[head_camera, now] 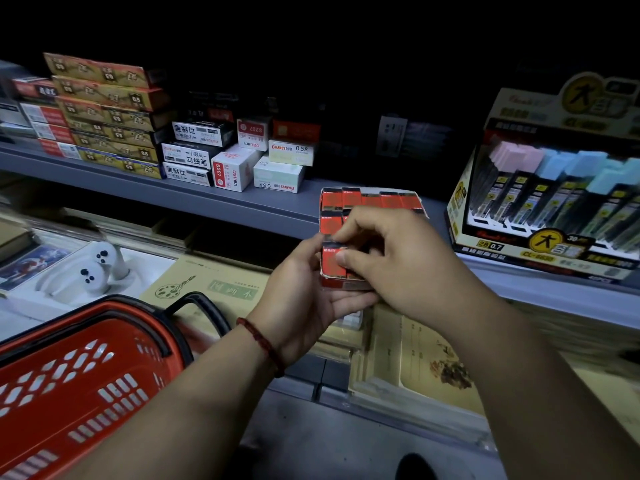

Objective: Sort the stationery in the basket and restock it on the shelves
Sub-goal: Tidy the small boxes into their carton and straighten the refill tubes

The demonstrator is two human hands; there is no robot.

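Your left hand point(301, 299) and right hand point(405, 261) curl fingers point(356, 225) round the box point(372, 200); tip it toward 6 o'clock and packs point(331, 263) could spill.

Lower left, the basket point(79, 382) is red with slotted cut-outs. The small boxes point(372, 200) at centre are red; the braided bracelet point(263, 344) is dark red. Upper left, stacked boxes point(104, 112) are patterned gold-brown. Right, a yellow display box point(512, 105) holds pink and blue caps point(568, 161).

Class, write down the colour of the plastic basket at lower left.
The perforated plastic basket is red; the head view shows it.
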